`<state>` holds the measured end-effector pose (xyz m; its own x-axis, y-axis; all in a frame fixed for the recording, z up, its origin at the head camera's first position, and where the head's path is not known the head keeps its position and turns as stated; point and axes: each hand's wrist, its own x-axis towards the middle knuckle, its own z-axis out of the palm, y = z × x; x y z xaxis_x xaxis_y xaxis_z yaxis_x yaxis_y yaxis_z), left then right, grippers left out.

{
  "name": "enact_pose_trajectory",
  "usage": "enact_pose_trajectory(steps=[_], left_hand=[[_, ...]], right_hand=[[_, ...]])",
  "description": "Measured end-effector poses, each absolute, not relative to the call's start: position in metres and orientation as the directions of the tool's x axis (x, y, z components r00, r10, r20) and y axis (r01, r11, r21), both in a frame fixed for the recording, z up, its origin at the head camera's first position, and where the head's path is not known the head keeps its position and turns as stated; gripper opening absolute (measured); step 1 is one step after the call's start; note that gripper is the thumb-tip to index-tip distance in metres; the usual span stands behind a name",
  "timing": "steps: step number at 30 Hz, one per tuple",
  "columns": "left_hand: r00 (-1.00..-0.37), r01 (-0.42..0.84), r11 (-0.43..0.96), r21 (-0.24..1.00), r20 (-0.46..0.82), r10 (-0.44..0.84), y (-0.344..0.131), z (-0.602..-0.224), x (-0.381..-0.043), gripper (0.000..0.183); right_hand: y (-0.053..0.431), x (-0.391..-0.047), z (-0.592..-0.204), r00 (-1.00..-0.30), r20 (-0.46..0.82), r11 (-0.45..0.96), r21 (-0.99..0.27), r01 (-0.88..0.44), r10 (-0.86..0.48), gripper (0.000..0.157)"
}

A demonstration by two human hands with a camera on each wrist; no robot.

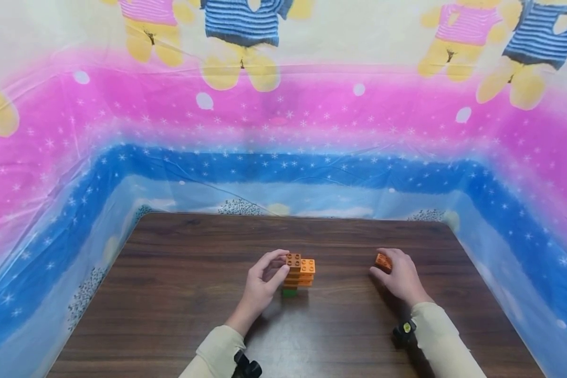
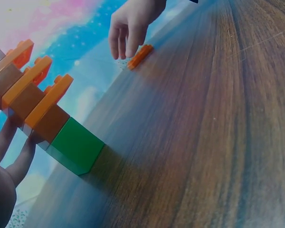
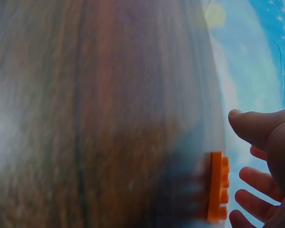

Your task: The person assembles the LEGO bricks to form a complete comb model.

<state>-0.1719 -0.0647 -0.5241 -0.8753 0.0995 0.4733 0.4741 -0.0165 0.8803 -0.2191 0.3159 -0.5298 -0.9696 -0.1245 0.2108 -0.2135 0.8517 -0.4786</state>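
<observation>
A small tower of studded toy building blocks (image 1: 293, 262) stands upright on the table. Its base is a green block (image 2: 77, 146), with brown blocks above it and orange plates (image 2: 48, 105) jutting out from one side between them. My left hand (image 1: 259, 283) holds the tower from the left, thumb in front and fingers behind. Off to the right, my right hand (image 1: 403, 278) hovers around a flat orange block (image 1: 384, 261) lying on the table. In the right wrist view, the thumb and fingers are spread and apart from this orange block (image 3: 218, 187).
The brown wood-grain table (image 1: 179, 310) reaches back to a printed cloth (image 1: 283, 115) hanging along its back and sides. A small black wrist camera (image 1: 403, 332) sits on the right sleeve, another on the left.
</observation>
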Motion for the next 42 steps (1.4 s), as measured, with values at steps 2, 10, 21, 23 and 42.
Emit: enact_pose_trajectory(steps=[2,10,21,23,42], left_hand=[[-0.875,0.474,-0.015,0.88,0.473,0.101,-0.065,-0.524,-0.172,0.033],[-0.88,0.465,-0.012,0.885,0.463,0.108,-0.066,-0.523,-0.17,0.033],[-0.881,0.462,-0.019,0.887,0.461,0.111,-0.066,-0.524,-0.17,0.033],[-0.881,0.462,-0.02,0.887,0.461,0.111,-0.066,-0.524,-0.17,0.033],[-0.879,0.466,-0.024,0.885,0.465,0.107,-0.067,-0.522,-0.171,0.033]], right_hand=[[0.319,-0.219,-0.532,-0.974,0.199,0.857,-0.476,-0.196,-0.112,0.059],[0.325,-0.219,-0.535,-0.99,0.132,0.874,-0.476,-0.101,-0.042,0.062],[0.334,-0.221,-0.54,-0.995,0.095,0.888,-0.458,-0.03,0.016,0.063],[0.336,-0.222,-0.54,-0.996,0.092,0.886,-0.463,-0.031,0.014,0.062],[0.335,-0.222,-0.537,-0.997,0.079,0.902,-0.432,-0.018,0.018,0.05]])
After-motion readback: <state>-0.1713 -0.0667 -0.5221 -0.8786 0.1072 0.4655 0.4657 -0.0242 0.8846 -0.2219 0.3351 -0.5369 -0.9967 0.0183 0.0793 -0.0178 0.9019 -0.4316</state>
